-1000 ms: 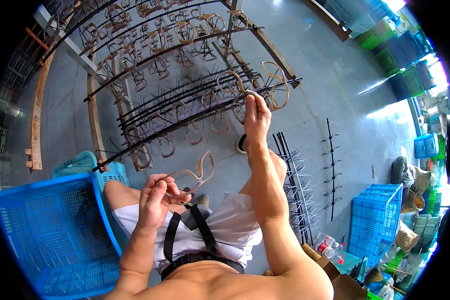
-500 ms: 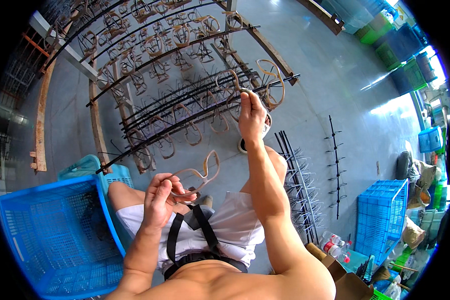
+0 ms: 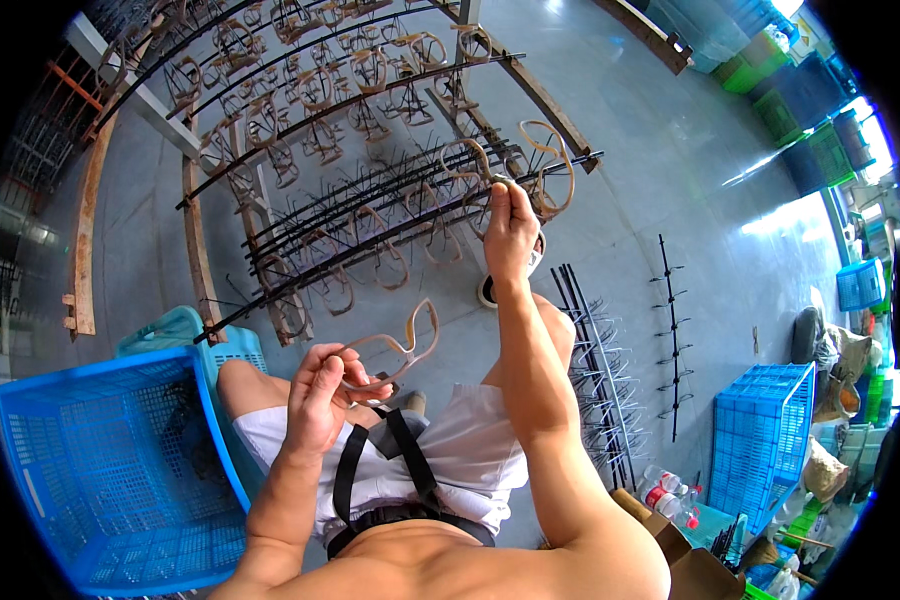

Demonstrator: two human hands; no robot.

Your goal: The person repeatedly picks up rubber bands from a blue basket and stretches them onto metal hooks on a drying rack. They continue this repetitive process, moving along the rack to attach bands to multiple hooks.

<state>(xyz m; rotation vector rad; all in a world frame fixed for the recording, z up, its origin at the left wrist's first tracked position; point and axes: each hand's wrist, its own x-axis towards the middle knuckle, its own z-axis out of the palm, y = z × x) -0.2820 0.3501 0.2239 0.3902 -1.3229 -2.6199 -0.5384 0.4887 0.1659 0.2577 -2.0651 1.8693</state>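
Observation:
My left hand [image 3: 318,395] is closed in front of my lap, with fingers and thumb pinching one rim of a light brown eyeglass frame [image 3: 410,349]; the frame is without lenses. My right hand [image 3: 510,235] reaches forward to the right end of a black rod [image 3: 425,218] on the rack. Its thumb and fingers pinch a brown eyeglass frame [image 3: 485,160] there. Just right of those fingertips, another brown rim [image 3: 572,170] stands up; whether it belongs to the same frame I cannot tell.
Many similar frames hang on rows of rods on the metal rack [image 3: 198,250]. A blue crate [image 3: 30,470] stands at my left, another blue crate [image 3: 760,440] at right. Spiky black rods [image 3: 595,370] lie right of my leg, near plastic bottles [image 3: 665,495] and a cardboard box [image 3: 685,570].
My right hand has shifted very slightly to the right in the picture, as has the rack. Both hands keep the same grips, and the frame in my left hand has hardly moved.

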